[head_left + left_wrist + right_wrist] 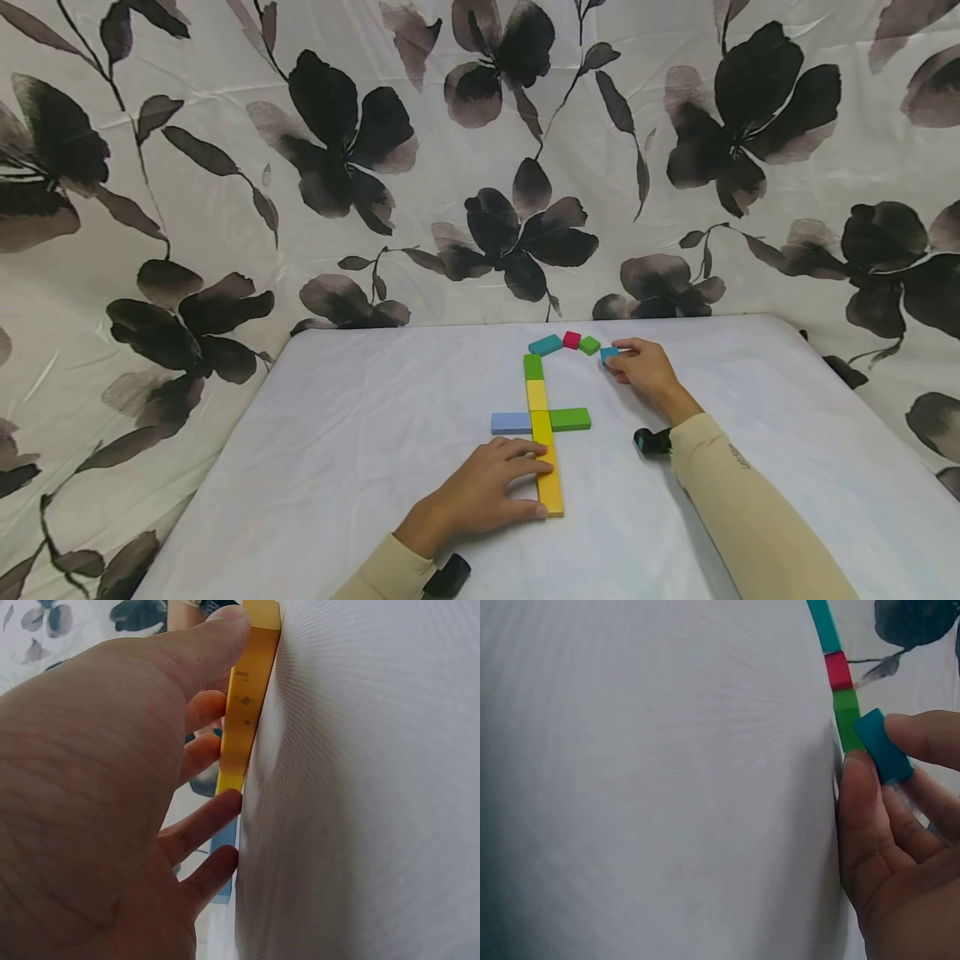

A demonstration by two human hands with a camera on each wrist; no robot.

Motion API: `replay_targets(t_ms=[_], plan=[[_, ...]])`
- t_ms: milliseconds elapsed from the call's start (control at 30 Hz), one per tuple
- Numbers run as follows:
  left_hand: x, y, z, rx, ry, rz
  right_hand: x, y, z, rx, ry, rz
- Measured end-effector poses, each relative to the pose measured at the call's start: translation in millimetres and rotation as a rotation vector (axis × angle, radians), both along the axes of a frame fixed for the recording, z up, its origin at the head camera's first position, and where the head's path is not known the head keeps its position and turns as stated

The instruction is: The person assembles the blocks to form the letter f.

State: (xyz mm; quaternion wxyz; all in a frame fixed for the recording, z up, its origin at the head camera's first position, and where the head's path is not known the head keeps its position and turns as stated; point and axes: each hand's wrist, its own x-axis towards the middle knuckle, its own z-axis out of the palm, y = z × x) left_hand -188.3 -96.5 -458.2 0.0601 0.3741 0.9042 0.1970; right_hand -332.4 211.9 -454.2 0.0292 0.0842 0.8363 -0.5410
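Note:
Between thumb and fingers, my right hand (pixel 648 371) pinches a small blue block (pixel 885 746), tilted beside the end of a green block (pixel 846 727). That green block follows a red block (pixel 572 340) and a teal block (pixel 546 344) in a curve at the far end of a block row. My left hand (pixel 491 483) rests at the near part of the row, relaxed fingers over the orange-yellow block (pixel 553 496) and thumb at its near end. Beyond it run a yellow block (pixel 537 395) and a green one (pixel 532 367).
A light blue block (pixel 511 423) and a longer green block (pixel 570 419) stick out left and right of the row like a cross. White cloth covers the table (pixel 300 467). A flowered curtain (pixel 420 167) hangs behind. Black wrist devices (pixel 447 577) sit under both sleeves.

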Motion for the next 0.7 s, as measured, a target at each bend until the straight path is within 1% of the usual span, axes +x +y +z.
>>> replay_targets(t_ms=[167,267,467,567,700], plan=[[0.7,-0.7,-0.7,0.000,0.009,-0.003,-0.8,-0.8,-1.4,0.042,0.005,0.004],[0.4,-0.7,-0.9,0.001,0.013,-0.004,-0.3,-0.8,-0.8,0.068,0.024,0.016],[0.3,-0.3,-1.0,-0.011,0.014,0.004,-0.1,-2.7,2.2,0.156,0.050,0.052],[0.4,0.1,-0.9,-0.011,0.012,0.008,-1.1,-3.5,3.1,0.175,0.044,0.058],[0.5,0.4,-0.9,-0.007,0.012,0.006,-2.2,-4.2,3.3,0.194,0.025,0.046]])
